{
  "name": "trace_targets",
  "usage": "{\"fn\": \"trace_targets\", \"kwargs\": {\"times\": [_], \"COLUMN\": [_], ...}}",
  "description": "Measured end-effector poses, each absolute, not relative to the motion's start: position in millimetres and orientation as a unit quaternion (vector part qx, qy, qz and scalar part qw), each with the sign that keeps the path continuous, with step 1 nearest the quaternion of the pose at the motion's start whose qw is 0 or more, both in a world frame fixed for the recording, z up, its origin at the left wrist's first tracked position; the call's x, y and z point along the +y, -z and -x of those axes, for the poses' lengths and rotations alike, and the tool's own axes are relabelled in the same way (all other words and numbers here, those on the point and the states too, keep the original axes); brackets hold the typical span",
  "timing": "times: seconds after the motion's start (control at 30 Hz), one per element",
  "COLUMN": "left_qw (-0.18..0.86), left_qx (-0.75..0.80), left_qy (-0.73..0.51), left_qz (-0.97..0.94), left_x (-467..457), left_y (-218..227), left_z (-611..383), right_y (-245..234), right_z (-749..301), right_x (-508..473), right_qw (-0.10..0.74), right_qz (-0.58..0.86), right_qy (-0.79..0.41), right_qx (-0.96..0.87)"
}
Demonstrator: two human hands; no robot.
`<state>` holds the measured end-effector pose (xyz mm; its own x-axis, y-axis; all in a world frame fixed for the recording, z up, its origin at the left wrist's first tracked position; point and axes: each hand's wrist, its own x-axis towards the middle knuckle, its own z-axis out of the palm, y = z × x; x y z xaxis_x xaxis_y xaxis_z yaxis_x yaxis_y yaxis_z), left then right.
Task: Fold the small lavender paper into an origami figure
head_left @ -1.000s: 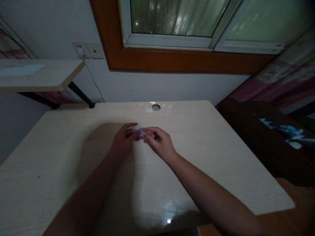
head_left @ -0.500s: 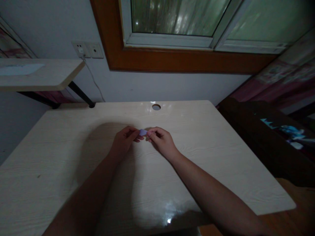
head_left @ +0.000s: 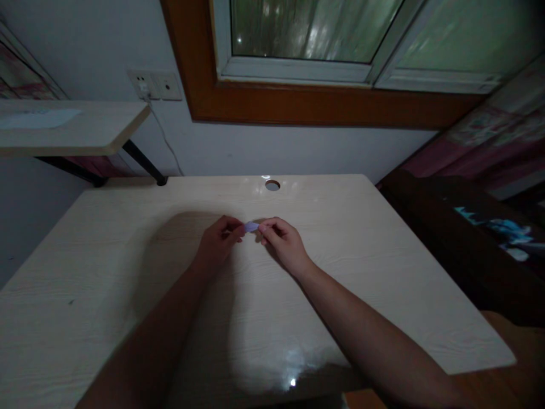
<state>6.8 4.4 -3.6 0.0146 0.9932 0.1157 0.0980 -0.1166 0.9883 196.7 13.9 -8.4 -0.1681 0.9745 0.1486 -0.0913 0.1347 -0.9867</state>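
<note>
A small pale purple piece (head_left: 251,226), possibly folded paper, is pinched between both my hands just above a light wooden desk (head_left: 128,272). My left hand (head_left: 219,241) holds its left end with curled fingers. My right hand (head_left: 283,241) grips its right end, fingers closed. Both forearms reach in from the bottom of the view. Most of the purple piece is hidden by my fingertips.
A round cable hole (head_left: 272,184) sits near the desk's far edge. A second tabletop (head_left: 63,128) on black legs stands at the left, below wall sockets (head_left: 155,85) with a cord. A window is above. Dark furniture (head_left: 447,227) borders the desk's right side.
My left fingers, stretched over the purple piece a second ago, have curled into a pinch. Both hands have shifted slightly away from me, and the piece looks narrower between them.
</note>
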Motion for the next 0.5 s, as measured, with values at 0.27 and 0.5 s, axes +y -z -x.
{"fn": "trace_targets", "kwargs": {"times": [0.27, 0.5], "left_qw": [0.406, 0.395], "left_qx": [0.467, 0.471], "left_qy": [-0.487, -0.484], "left_qz": [-0.617, -0.622], "left_x": [5.4, 2.1], "left_y": [7.3, 2.4], "left_z": [-4.0, -3.3], "right_y": [5.0, 3.1], "right_z": [-198.4, -198.2], "right_x": [12.0, 10.5], "right_qw": [0.491, 0.475], "right_qz": [0.387, 0.395], "right_qy": [-0.475, -0.446], "right_qx": [-0.620, -0.648]}}
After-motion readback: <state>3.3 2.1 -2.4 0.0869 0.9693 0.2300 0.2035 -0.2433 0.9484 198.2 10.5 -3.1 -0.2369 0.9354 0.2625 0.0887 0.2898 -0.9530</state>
